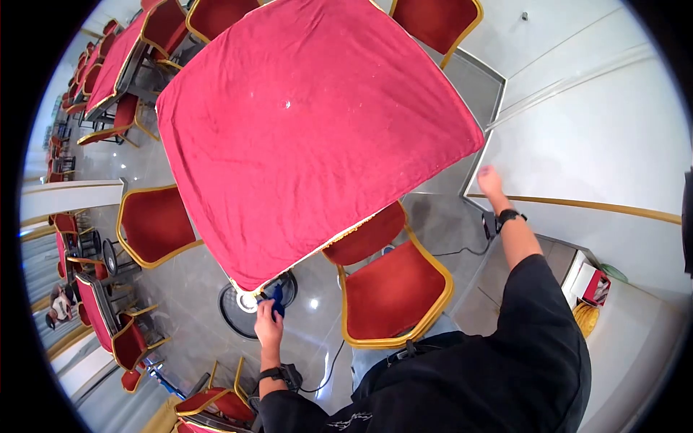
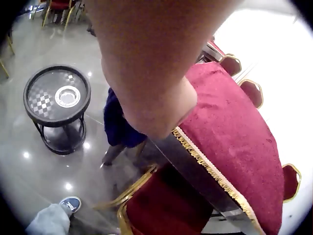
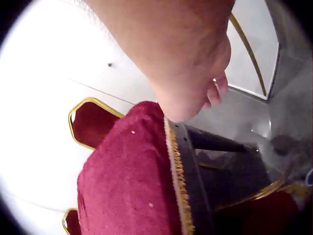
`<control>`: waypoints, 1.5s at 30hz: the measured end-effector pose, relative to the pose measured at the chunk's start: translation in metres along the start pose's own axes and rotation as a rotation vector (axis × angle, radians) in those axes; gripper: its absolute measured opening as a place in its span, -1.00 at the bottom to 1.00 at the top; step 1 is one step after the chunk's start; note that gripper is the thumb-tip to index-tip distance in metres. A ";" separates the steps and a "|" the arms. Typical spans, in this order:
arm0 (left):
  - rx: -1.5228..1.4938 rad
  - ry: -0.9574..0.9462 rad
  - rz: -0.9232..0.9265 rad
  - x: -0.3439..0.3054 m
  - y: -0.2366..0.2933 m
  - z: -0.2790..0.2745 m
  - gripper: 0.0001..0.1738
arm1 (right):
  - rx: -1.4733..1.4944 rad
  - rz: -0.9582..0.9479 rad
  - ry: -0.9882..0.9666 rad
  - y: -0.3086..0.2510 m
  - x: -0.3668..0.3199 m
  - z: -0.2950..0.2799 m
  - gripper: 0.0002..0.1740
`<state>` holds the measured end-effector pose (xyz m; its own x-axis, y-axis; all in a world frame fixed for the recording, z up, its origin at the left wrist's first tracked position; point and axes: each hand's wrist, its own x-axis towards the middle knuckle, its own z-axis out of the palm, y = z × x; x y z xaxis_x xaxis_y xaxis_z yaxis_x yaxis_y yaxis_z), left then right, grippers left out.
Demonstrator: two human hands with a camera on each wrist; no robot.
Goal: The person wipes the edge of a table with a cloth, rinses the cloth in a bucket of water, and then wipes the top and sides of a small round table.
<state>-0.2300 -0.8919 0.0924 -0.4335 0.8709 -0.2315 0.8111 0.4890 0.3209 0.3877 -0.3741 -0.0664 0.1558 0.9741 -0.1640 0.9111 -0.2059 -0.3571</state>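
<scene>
A square table bears a red tablecloth point(image 1: 317, 137) with a gold-fringed edge and a few small pale specks on it. At its near left corner my left hand point(image 1: 269, 328) grips a dark blue cloth point(image 2: 117, 122), which hangs below the fingers beside the table. My right hand point(image 1: 491, 182) is in the air just off the table's right corner. Its fingers point(image 3: 215, 93) hang loosely curled in the right wrist view, with nothing seen in them.
A red chair point(image 1: 393, 292) with a gold frame stands tucked between me and the table. A round black side table point(image 2: 57, 95) with an ashtray point(image 2: 67, 97) stands at the left. Another chair point(image 1: 155, 224) is beyond it. A white wall point(image 1: 592, 123) runs along the right.
</scene>
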 end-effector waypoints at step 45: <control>-0.746 0.605 -0.381 -0.545 -0.177 -0.119 -0.43 | 0.474 0.064 -2.138 -0.444 -0.944 0.064 -0.59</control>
<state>-0.1834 -1.4472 0.2708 -0.9030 0.4297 -0.0026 0.2181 0.4635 0.8589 -0.1883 -1.2076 0.1887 -0.6683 -0.5054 -0.5459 0.7368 -0.5509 -0.3919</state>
